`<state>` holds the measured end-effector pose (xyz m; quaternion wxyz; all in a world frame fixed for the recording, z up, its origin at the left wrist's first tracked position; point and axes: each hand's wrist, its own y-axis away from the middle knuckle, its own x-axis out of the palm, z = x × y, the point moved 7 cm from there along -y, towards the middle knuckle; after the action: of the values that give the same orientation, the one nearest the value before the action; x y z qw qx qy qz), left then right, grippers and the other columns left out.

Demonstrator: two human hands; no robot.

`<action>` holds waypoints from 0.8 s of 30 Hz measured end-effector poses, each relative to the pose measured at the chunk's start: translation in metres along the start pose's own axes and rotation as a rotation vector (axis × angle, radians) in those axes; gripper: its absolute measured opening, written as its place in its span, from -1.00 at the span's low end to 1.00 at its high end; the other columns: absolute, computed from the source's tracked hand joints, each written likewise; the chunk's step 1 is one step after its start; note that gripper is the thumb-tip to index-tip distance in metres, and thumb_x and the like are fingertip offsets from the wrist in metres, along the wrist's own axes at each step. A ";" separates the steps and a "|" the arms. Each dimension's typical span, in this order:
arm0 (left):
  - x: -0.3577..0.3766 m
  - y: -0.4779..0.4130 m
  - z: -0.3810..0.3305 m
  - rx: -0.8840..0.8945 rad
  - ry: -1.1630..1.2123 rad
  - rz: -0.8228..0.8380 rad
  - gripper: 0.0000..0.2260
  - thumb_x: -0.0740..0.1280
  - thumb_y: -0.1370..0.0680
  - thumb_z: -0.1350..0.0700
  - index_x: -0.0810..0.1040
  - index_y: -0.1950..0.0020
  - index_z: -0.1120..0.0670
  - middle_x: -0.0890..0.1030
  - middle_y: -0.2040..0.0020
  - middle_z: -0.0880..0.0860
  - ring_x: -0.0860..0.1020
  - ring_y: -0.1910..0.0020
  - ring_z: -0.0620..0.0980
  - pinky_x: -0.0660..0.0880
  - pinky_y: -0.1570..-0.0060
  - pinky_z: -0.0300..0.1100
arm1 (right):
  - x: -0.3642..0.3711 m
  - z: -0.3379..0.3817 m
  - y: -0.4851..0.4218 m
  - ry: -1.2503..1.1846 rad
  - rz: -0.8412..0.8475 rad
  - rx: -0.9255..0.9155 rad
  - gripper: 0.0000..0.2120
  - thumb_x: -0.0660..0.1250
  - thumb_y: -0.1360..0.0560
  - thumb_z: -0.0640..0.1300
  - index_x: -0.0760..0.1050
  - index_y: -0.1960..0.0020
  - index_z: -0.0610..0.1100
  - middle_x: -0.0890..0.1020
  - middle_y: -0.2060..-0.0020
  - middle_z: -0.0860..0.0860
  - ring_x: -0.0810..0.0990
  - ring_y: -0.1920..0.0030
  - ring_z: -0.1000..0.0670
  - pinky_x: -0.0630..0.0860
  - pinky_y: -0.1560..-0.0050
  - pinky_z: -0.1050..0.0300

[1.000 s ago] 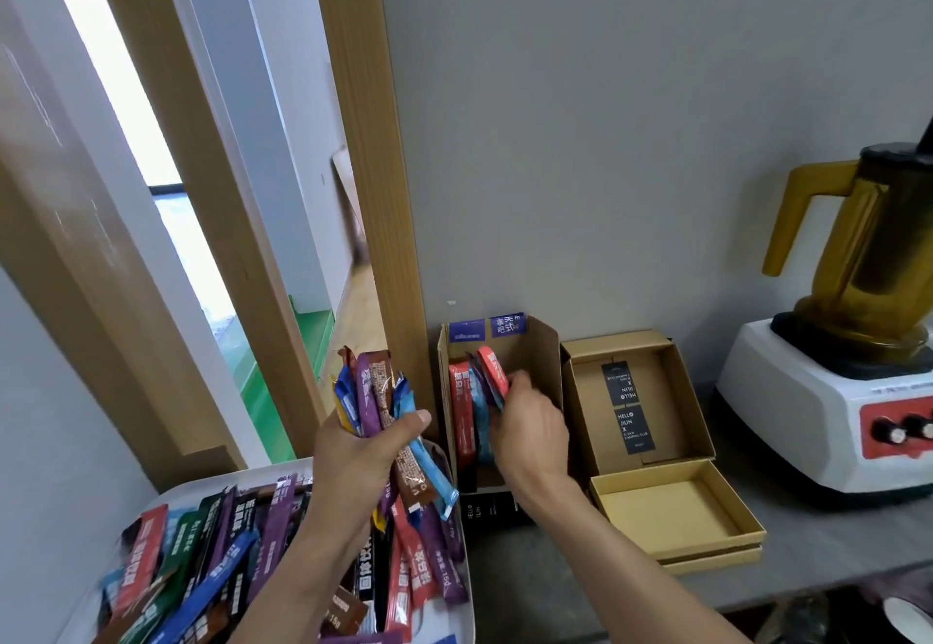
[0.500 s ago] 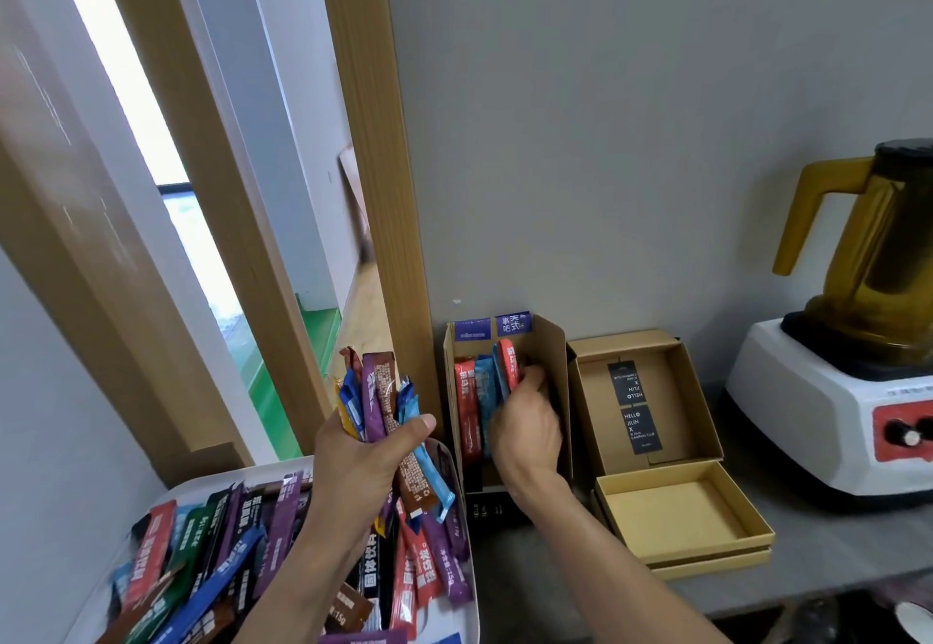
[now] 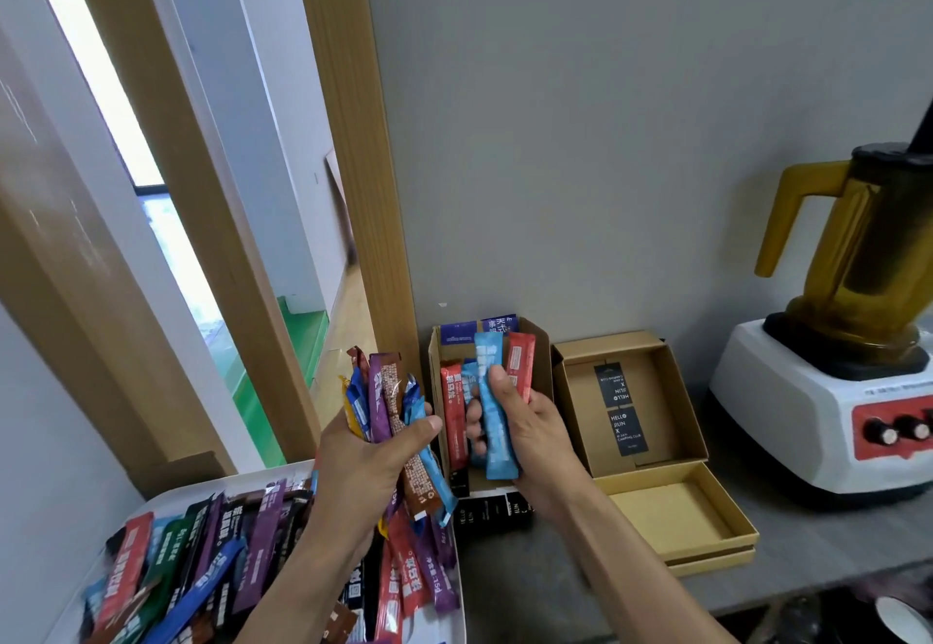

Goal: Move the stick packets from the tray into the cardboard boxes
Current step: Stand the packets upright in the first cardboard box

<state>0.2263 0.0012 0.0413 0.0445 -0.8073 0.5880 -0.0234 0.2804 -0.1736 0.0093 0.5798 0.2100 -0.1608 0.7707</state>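
Over the left box (image 3: 542,355), just below centre toward six o'clock, the right hand (image 3: 530,434) pinched a blue packet (image 3: 487,360) and a red packet (image 3: 522,365), thumb pressed on the front and fingers curled behind. Half a second before, that hand had sat deeper in the box, pushing packets back. Now it had drawn toward the person and lifted, so both tops stood above the rim. It looked like a reseating of the two, not a finished drop. Another red one (image 3: 451,406) stood inside the box at the hand's nine o'clock.

At the hand's nine o'clock, the left hand (image 3: 363,466) gripped a bundle (image 3: 386,401) upright, fingers wrapped round it, much as a second earlier. Most packets (image 3: 252,557) lay heaped in the tray (image 3: 192,489) at seven o'clock, so the task seemed far from done.

The right box (image 3: 651,376), touching the left box at its three o'clock, held no packets. Its black label (image 3: 626,434) read "HELLO JILIN X" and "CAMPING CLUB". Print on the packets was too blurred to read. A blender (image 3: 833,416) stood at three o'clock on the counter (image 3: 555,573).
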 end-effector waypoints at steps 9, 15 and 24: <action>-0.003 0.002 0.001 -0.012 -0.023 -0.016 -0.64 0.62 -0.35 0.10 0.63 -0.09 0.04 0.75 0.13 0.01 0.75 0.11 0.04 0.65 0.06 -0.02 | -0.010 0.012 -0.003 0.880 -0.312 -0.225 -0.62 0.33 -0.56 0.22 0.58 -0.20 -0.03 0.66 -0.10 0.07 0.70 -0.10 0.04 0.68 -0.16 -0.05; -0.008 0.005 -0.004 -0.004 -0.031 -0.037 -0.67 0.61 -0.39 0.14 0.60 -0.09 0.01 0.75 0.12 0.01 0.75 0.12 -0.01 0.63 0.10 -0.10 | 0.000 0.021 -0.012 1.612 -0.501 -0.165 -0.42 0.38 -0.63 -0.01 0.25 -0.55 -0.12 0.47 -0.43 -0.10 0.65 -0.25 -0.07 0.65 -0.17 0.06; -0.015 0.006 -0.004 -0.013 -0.008 -0.038 -0.70 0.59 -0.41 0.17 0.61 -0.08 0.05 0.75 0.16 -0.02 0.75 0.18 -0.04 0.59 0.17 -0.14 | -0.031 -0.024 -0.022 1.208 -0.407 0.143 -0.74 0.32 -0.67 -0.07 0.49 -0.33 -0.08 0.66 -0.20 -0.05 0.66 -0.23 -0.06 0.63 -0.23 0.00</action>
<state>0.2156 0.0137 0.0444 0.0411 -0.8188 0.5723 -0.0172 0.3058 -0.1814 -0.0271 0.6875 -0.1966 0.2892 0.6364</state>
